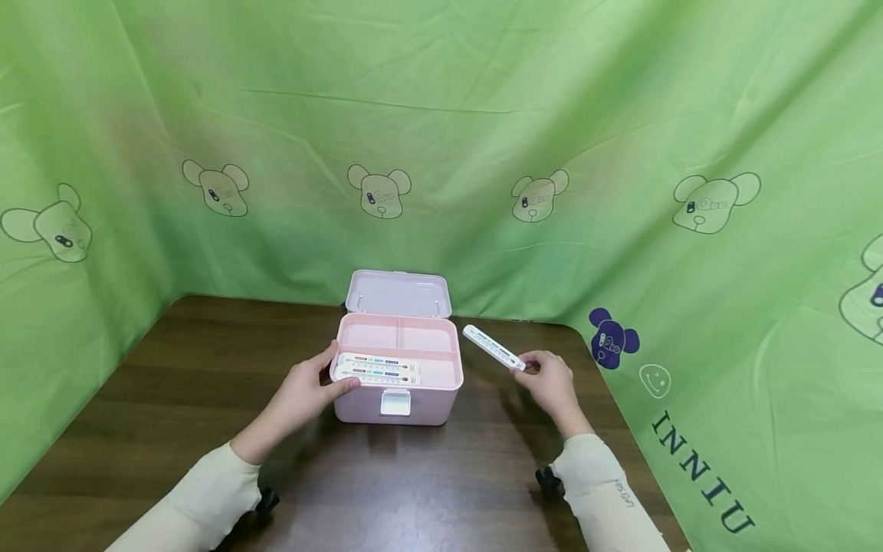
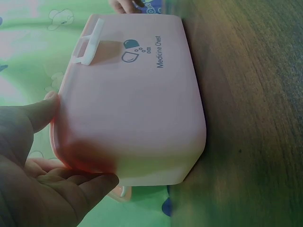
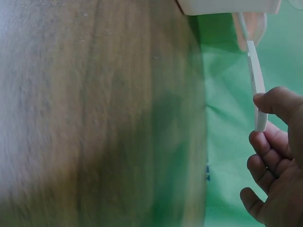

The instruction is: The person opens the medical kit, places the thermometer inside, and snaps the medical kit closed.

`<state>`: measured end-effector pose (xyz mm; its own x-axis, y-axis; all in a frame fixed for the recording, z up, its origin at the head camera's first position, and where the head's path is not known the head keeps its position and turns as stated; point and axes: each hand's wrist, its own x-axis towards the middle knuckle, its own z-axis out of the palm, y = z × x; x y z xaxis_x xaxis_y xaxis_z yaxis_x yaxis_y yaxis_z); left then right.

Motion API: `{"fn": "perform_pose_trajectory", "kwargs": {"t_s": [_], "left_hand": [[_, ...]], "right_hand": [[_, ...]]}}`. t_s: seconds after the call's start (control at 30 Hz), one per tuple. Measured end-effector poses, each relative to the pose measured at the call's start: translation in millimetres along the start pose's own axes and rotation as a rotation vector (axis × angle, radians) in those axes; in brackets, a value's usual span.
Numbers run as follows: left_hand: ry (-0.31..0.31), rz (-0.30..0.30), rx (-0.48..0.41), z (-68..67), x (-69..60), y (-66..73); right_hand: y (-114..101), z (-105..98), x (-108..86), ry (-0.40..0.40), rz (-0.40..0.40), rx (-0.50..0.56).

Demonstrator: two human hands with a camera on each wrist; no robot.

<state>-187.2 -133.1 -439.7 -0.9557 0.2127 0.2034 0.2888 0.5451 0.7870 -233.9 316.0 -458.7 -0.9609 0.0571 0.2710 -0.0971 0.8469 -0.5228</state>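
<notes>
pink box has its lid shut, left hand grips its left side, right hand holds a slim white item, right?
The lid isn't shut: the head view shows it open behind the pink box. The left hand grips the box's left side and the right hand holds a slim white item.

"Medicine Chest" (image 2: 159,52), capsule sign (image 2: 131,53) on pink box (image 2: 132,104); "INNIU" (image 1: 703,471) on green curtain (image 1: 441,69).

The pink box (image 1: 429,408) is standing upright on the table (image 1: 172,383), its lid (image 1: 398,294) hanging open at the back. Two white sticks (image 1: 375,362) are lying side by side in the front compartment (image 1: 440,372); a third stick (image 1: 491,346) is slanting mid-air, just right.
</notes>
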Motion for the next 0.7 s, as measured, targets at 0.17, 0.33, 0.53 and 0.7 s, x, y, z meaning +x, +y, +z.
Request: {"fn": "perform_pose_trajectory", "kwargs": {"t_s": [0.17, 0.33, 0.53, 0.7], "left_hand": [[-0.005, 0.001, 0.003, 0.4, -0.2, 0.2], [-0.014, -0.008, -0.016, -0.3, 0.2, 1.9], [-0.014, -0.009, -0.008, -0.9, -0.3, 1.4], [-0.016, -0.013, -0.006, -1.1, 0.3, 0.6]], "right_hand": [[-2, -15, -1.0, -0.012, 0.001, 0.057], [-9, -30, -0.9, -0.013, -0.033, 0.083], [-20, -44, -0.7, -0.026, -0.101, 0.072], [-26, -53, -4.8, -0.076, -0.101, 0.073]]}}
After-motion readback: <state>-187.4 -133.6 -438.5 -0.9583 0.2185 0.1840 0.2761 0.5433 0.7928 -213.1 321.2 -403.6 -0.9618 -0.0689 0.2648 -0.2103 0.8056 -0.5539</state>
